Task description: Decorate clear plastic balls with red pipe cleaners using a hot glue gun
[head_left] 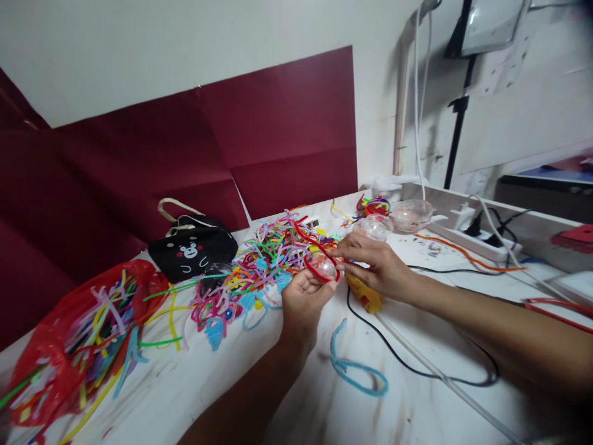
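Note:
A red pipe cleaner (308,237) is bent around a small clear round object (328,266), with one end sticking up to the left. My left hand (306,296) holds them from below, its fingers closed at the lower edge. From the right, my right hand (368,262) pinches the red pipe cleaner near the top of the loop. Just behind the hands lies a large tangled pile of colourful pipe cleaners (273,247). Below my right hand is a yellow item (364,293). A blue looped pipe cleaner (359,374) lies in front of the hands.
At left are a red plastic bag (50,346) of pipe cleaners and a black pouch (199,250). Clear bowls (412,214) stand at the back right near a power strip (472,240). A black cable (393,351) and a pale tube (430,368) cross the white table (222,383).

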